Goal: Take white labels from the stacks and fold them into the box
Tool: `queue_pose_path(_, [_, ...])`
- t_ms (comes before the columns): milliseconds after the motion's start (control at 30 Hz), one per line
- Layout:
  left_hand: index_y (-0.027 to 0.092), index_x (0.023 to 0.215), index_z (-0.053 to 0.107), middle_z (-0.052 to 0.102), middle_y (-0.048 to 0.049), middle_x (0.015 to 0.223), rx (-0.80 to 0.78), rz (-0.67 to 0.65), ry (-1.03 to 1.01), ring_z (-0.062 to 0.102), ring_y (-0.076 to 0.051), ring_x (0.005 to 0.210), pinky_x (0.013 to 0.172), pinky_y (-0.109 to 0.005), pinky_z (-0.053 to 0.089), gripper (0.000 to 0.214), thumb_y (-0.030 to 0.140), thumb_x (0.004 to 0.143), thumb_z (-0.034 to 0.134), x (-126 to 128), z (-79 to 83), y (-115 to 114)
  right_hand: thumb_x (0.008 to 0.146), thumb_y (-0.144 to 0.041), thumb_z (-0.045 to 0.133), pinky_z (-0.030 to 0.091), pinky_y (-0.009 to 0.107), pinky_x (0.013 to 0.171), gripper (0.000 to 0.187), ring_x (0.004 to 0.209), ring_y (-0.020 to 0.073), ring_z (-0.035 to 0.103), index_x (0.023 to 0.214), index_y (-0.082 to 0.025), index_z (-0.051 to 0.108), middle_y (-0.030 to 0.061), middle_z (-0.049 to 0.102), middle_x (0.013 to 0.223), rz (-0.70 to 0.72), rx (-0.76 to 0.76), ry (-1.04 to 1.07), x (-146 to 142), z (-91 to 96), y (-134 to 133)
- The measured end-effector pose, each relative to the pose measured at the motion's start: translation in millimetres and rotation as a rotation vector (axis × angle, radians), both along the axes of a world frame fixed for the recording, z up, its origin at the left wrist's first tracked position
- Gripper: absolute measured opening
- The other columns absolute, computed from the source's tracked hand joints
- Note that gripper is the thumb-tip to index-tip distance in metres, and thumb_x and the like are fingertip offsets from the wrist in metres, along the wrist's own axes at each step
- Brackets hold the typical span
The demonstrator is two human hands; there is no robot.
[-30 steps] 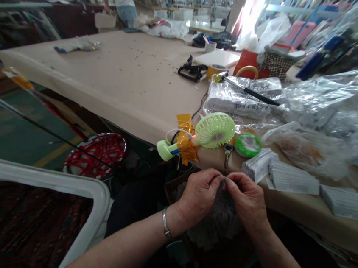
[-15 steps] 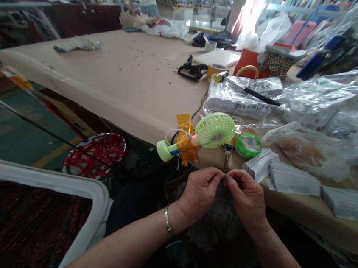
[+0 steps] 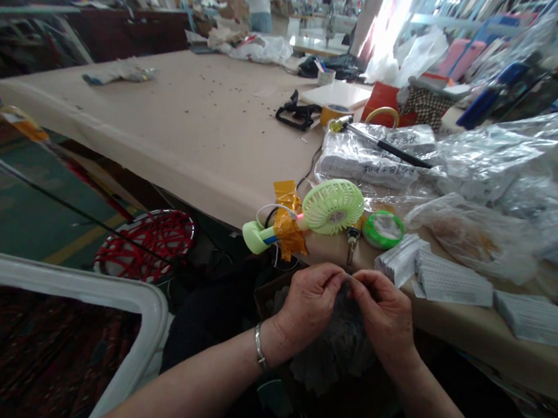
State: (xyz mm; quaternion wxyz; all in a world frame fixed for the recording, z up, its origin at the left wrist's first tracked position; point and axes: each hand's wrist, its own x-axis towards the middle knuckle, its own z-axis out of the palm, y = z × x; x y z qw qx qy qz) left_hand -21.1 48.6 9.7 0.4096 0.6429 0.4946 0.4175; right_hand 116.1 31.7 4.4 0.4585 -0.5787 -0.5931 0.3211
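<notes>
My left hand and my right hand meet fingertip to fingertip just below the table's front edge. Both are closed in a pinch, and whatever sits between the fingers is too small to make out. Under them is a pile of greyish, thin pieces, partly hidden, in what looks like a dark box. A small metal-tipped tool stands at the table edge just beyond my fingertips. Close by are a light-green fan fixed with orange tape, a round green container and stacks of printed white labels.
Plastic-wrapped bundles and a hammer lie farther back on the beige table. A white tub with dark patterned cloth stands at my left. Beyond it is a basket with red straps. A person stands behind the table.
My hands stay pinched together in nearly the same place, with only slight finger movement. The view has shifted a little. The person in the background has moved to the right.
</notes>
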Motion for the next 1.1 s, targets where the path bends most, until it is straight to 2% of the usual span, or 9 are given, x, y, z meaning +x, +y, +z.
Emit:
queue_pose_path(100, [0.019, 0.078, 0.067, 0.064, -0.0007, 0.070, -0.038, 0.015, -0.010, 0.056, -0.012, 0.065, 0.064, -0.021, 0.042, 0.020, 0.027, 0.086, 0.051, -5.2, -2.8, -8.8, 0.082, -0.031, 0.060, 0.048, 0.023, 0.055, 0.015, 0.058, 0.0132, 0.060, 0.094, -0.022, 0.059, -0.0019, 0.063, 0.068, 0.027, 0.009, -0.046, 6.6, 3.5, -14.3])
queue_pose_path(200, [0.019, 0.079, 0.069, 0.067, -0.0018, 0.073, -0.080, 0.035, -0.030, 0.059, -0.014, 0.069, 0.067, -0.022, 0.043, 0.018, 0.026, 0.084, 0.053, -11.4, -13.1, -14.9, 0.085, -0.025, 0.057, 0.050, 0.023, 0.058, 0.015, 0.059, 0.0128, 0.062, 0.099, -0.024, 0.057, -0.0022, 0.065, 0.071, 0.045, 0.205, -0.246, 20.8, 15.2, -15.9])
queue_pose_path(333, [0.022, 0.081, 0.073, 0.071, -0.0026, 0.079, -0.097, 0.033, -0.032, 0.063, -0.017, 0.074, 0.071, -0.024, 0.046, 0.020, 0.027, 0.084, 0.054, -18.6, -33.7, -13.9, 0.087, -0.020, 0.052, 0.049, 0.031, 0.078, 0.018, 0.085, 0.0189, 0.062, 0.104, -0.022, 0.060, 0.0057, 0.066, 0.091, 0.025, 0.535, -0.615, 44.2, 40.6, 15.0])
queue_pose_path(500, [0.022, 0.093, 0.073, 0.073, -0.0037, 0.093, -0.088, -0.002, 0.090, 0.065, -0.018, 0.084, 0.078, -0.026, 0.047, 0.026, 0.026, 0.086, 0.048, -25.4, -48.4, -10.8, 0.085, -0.034, 0.056, 0.035, 0.056, 0.096, 0.028, 0.117, 0.0360, 0.045, 0.107, -0.018, 0.063, 0.0130, 0.058, 0.121, -0.043, 0.489, -1.071, 58.9, 55.5, 56.4])
queue_pose_path(600, [0.021, 0.089, 0.072, 0.073, -0.0032, 0.089, -0.095, -0.006, 0.117, 0.064, -0.018, 0.082, 0.076, -0.025, 0.046, 0.025, 0.026, 0.085, 0.049, -26.9, -48.2, -12.4, 0.085, -0.033, 0.057, 0.034, 0.057, 0.098, 0.023, 0.120, 0.0350, 0.044, 0.102, -0.020, 0.064, 0.0114, 0.056, 0.124, -0.016, 0.477, -1.053, 65.9, 51.8, 56.9])
queue_pose_path(767, [0.018, 0.082, 0.072, 0.071, -0.0045, 0.078, -0.141, -0.007, 0.210, 0.063, -0.018, 0.073, 0.068, -0.025, 0.043, 0.023, 0.025, 0.084, 0.049, -22.6, -50.5, -18.9, 0.084, -0.025, 0.058, 0.045, 0.042, 0.092, 0.006, 0.104, 0.0234, 0.056, 0.083, -0.020, 0.058, 0.0074, 0.064, 0.098, -0.085, 0.645, -0.673, 85.4, 31.0, 22.6])
queue_pose_path(833, [0.018, 0.078, 0.071, 0.069, -0.0046, 0.074, -0.147, -0.036, 0.223, 0.062, -0.017, 0.071, 0.066, -0.025, 0.041, 0.024, 0.024, 0.084, 0.049, -18.5, -53.8, -23.0, 0.083, -0.026, 0.061, 0.043, 0.045, 0.094, 0.007, 0.105, 0.0250, 0.056, 0.085, -0.020, 0.060, 0.0072, 0.065, 0.098, -0.094, 0.627, -0.731, 88.8, 17.3, 6.2])
queue_pose_path(967, [0.016, 0.073, 0.069, 0.066, -0.0039, 0.069, -0.168, -0.099, 0.189, 0.059, -0.016, 0.067, 0.064, -0.024, 0.039, 0.024, 0.024, 0.083, 0.049, -8.4, -58.3, -32.5, 0.082, -0.022, 0.063, 0.031, 0.054, 0.103, 0.027, 0.116, 0.0296, 0.050, 0.108, -0.021, 0.062, 0.0063, 0.066, 0.111, -0.088, 0.546, -0.970, 85.8, -5.3, -11.9])
queue_pose_path(1100, [0.016, 0.073, 0.069, 0.065, -0.0031, 0.068, -0.215, -0.132, 0.085, 0.057, -0.015, 0.067, 0.065, -0.024, 0.038, 0.021, 0.023, 0.082, 0.051, 4.1, -52.2, -37.8, 0.083, -0.021, 0.063, 0.026, 0.053, 0.107, 0.012, 0.112, 0.0256, 0.054, 0.094, -0.024, 0.067, 0.0019, 0.070, 0.102, -0.122, 0.587, -0.915, 85.8, -7.8, -7.6])
